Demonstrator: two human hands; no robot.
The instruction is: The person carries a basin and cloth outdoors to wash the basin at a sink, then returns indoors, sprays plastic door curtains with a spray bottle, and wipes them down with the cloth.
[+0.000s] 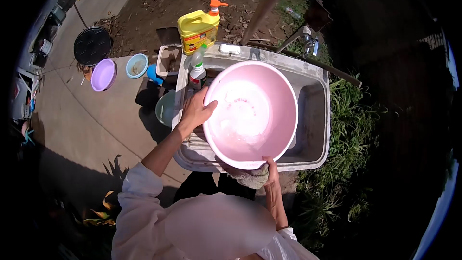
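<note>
A pink plastic basin (281, 110) is held over the stone sink (313, 161), its inside facing up and a little water or wet shine at the bottom. My left hand (196, 110) grips its left rim, thumb over the edge and fingers underneath. At the near rim, my right hand (271, 171) is closed round a grey-green cloth (251, 178), pressing it against the basin's outer wall with the thumb by the rim. Some of the right fingers are hidden by the cloth. A spray bottle (197, 70) stands just beyond my left hand.
A yellow detergent jug (197, 31) with an orange pump stands at the sink's far left corner, near a white soap bar (230, 49). A tap (307, 38) is at the far right. On the ground at left are a purple basin (103, 74) and a blue basin (137, 66).
</note>
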